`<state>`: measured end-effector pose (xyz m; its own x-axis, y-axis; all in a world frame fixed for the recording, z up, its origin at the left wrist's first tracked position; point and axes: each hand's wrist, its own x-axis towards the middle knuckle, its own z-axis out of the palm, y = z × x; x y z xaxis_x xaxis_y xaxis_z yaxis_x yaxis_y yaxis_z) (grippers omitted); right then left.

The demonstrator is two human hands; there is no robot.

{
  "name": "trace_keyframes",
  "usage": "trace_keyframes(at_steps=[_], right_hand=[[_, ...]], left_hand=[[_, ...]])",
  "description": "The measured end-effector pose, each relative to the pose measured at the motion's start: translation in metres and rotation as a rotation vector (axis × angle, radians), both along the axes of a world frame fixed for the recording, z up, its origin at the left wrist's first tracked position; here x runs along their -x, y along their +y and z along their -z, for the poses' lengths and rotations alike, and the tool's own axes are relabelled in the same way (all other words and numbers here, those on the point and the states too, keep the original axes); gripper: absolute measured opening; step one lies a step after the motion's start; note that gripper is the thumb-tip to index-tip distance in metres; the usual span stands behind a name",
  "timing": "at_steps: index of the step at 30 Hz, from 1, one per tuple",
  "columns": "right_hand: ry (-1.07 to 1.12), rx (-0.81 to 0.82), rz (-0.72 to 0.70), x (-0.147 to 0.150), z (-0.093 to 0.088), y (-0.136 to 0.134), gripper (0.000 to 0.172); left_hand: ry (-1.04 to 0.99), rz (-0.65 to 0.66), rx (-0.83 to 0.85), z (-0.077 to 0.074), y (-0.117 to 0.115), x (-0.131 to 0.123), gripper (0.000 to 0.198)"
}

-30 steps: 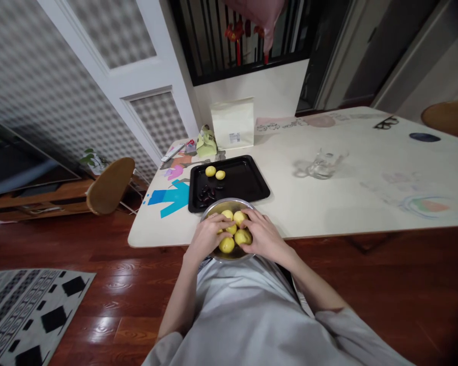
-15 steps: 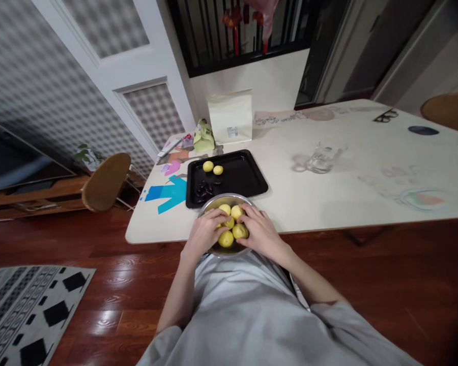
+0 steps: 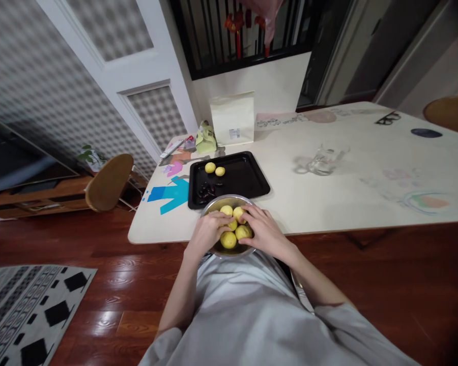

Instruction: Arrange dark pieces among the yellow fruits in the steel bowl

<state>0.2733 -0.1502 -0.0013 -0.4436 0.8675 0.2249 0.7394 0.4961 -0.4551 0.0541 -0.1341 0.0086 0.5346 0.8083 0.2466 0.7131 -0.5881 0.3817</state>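
A metal bowl (image 3: 213, 204) at the table's near edge, against my body, holds several lemons (image 3: 228, 239). My left hand (image 3: 209, 231) reaches in from the left, its fingers curled over a lemon that they partly hide. From the right, my right hand (image 3: 265, 227) has its fingers bent round a lemon (image 3: 239, 214), the thumb by another lemon (image 3: 244, 232). Just beyond the bowl lies a black tray (image 3: 248, 175). On it are two more lemons (image 3: 210, 168) and several small dark purple pieces (image 3: 208, 190) whose kind I cannot make out.
The white table (image 3: 309, 203) carries a clear glass pitcher (image 3: 322, 161) right of the tray. Behind the tray stand a cream paper bag (image 3: 232, 119) and a green packet (image 3: 205, 140). Glasses (image 3: 388, 118) lie far right. A brown chair (image 3: 109, 183) is at the left.
Both hands stay in the bowl among the lemons, with small shifts of the fingers. The whole view has moved slightly; the tray and its contents look the same.
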Motion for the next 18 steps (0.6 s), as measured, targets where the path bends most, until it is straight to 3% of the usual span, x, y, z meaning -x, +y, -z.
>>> trace_keyframes(at_steps=[9,15,18], right_hand=[[0.066,0.016,0.006,-0.004,0.004,0.007,0.025],[-0.076,-0.089,0.063,0.003,-0.003,-0.007,0.041],[-0.141,-0.113,0.098,0.008,-0.009,-0.010,0.035]], left_hand=[[-0.017,0.006,-0.015,0.001,0.001,0.000,0.030],[0.004,-0.002,-0.009,0.002,0.000,0.000,0.030],[-0.007,-0.001,-0.005,0.003,0.000,0.001,0.030]])
